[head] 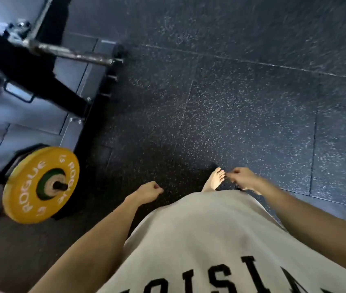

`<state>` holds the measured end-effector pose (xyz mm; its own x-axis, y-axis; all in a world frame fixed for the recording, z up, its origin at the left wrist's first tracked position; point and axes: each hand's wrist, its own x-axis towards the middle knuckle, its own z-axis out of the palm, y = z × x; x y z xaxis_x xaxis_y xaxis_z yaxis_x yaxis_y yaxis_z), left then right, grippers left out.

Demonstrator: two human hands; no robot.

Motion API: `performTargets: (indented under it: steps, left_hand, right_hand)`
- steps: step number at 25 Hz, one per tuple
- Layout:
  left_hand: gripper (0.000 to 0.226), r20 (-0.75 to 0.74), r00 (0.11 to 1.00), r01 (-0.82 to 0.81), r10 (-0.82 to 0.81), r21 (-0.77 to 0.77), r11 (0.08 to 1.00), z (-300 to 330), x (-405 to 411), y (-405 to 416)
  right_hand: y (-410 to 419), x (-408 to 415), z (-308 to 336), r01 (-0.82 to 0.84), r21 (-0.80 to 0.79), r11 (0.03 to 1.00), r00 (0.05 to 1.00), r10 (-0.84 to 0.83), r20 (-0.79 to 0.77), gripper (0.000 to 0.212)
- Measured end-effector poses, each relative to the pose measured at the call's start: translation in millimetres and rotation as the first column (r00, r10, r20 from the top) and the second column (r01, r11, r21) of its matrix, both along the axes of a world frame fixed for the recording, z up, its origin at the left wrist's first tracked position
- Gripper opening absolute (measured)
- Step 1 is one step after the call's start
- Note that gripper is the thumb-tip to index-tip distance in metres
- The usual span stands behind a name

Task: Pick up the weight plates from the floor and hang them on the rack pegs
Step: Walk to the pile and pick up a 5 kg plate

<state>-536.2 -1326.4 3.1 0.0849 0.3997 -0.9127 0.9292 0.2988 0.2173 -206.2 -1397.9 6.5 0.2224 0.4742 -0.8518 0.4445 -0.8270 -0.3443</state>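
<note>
Your fingers are curling loosely and holding nothing: left hand (pixel 147 192) and right hand (pixel 242 178) are hanging beside your shirt (pixel 199 240). The yellow plate (pixel 23 193) is already sitting on a rack peg (pixel 60 185); no plate is showing on the floor (pixel 252 102).

One round yellow weight plate (pixel 41 185) hangs at eight o'clock, with one smaller green plate (pixel 49 183) in front of it. One bare steel peg (pixel 72 55) juts out at ten o'clock. Two empty hands, left (pixel 147 192) and right (pixel 242 178); one bare foot (pixel 215 181).
</note>
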Motion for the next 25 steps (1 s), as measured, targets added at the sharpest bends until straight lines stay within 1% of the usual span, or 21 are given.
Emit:
performTargets:
  steps: [2, 4, 5, 8, 10, 11, 14, 15, 18, 19, 20, 22, 25]
  left_hand:
    - [0.028, 0.004, 0.996, 0.085, -0.086, 0.025, 0.996, 0, 47, 36]
    - [0.028, -0.005, 0.993, 0.12, -0.12, 0.079, 0.99, 5, 94, 73]
    - [0.028, -0.012, 0.993, 0.118, -0.117, 0.114, 0.986, 7, 116, 90]
    - [0.029, -0.001, 0.996, 0.089, -0.091, 0.22, 0.971, 11, 173, 139]
    - [0.027, 0.026, 0.997, 0.061, -0.07, 0.237, 0.97, 7, 205, 176]
    - [0.027, 0.035, 0.998, 0.049, -0.058, 0.221, 0.974, 3, 218, 194]
    - [0.031, 0.033, 0.997, 0.062, -0.068, 0.16, 0.985, -22, 250, 251]
    - [0.033, 0.036, 0.997, 0.063, -0.069, 0.133, 0.989, -29, 258, 269]
    - [0.032, 0.038, 0.999, 0.032, -0.036, 0.124, 0.992, -32, 281, 352]
    - [0.03, 0.038, 0.998, 0.045, -0.05, 0.127, 0.991, -28, 288, 383]
    - [0.028, 0.04, 0.996, 0.07, -0.076, 0.134, 0.988, -25, 295, 416]
    - [0.025, 0.042, 0.994, 0.092, -0.099, 0.154, 0.984, -19, 307, 481]
    - [0.025, 0.045, 0.996, 0.063, -0.071, 0.162, 0.985, -15, 325, 560]
  right_hand:
    - [5, 46, 2, 0.05, 0.011, 0.999, 0.999, -0.05, 0.012, 0.018]
    - [14, 90, 3, 0.092, -0.001, 0.996, 0.996, -0.092, 0.003, 0.02]
    - [20, 110, 3, 0.119, -0.015, 0.993, 0.993, -0.12, -0.01, 0.022]
    - [46, 157, -2, 0.161, -0.064, 0.985, 0.986, -0.163, -0.021, 0.016]
    - [72, 185, -11, 0.158, -0.11, 0.981, 0.987, -0.156, 0.023, 0.02]
    - [88, 197, -15, 0.155, -0.121, 0.981, 0.988, -0.153, 0.026, 0.018]
    - [152, 234, -32, 0.142, -0.14, 0.98, 0.99, -0.137, 0.043, 0.015]
    - [174, 246, -38, 0.161, -0.141, 0.977, 0.987, -0.156, 0.047, 0.016]
    - [255, 283, -32, 0.174, -0.149, 0.973, 0.982, -0.159, 0.105, 0.016]
    - [286, 294, -28, 0.188, -0.123, 0.975, 0.979, -0.176, 0.099, 0.016]
    - [322, 305, -20, 0.138, -0.106, 0.985, 0.987, -0.128, 0.098, 0.02]
    - [394, 320, -2, 0.159, -0.036, 0.987, 0.984, -0.156, 0.084, 0.021]
    - [488, 340, 4, 0.138, 0.025, 0.99, 0.98, -0.14, 0.139, 0.026]
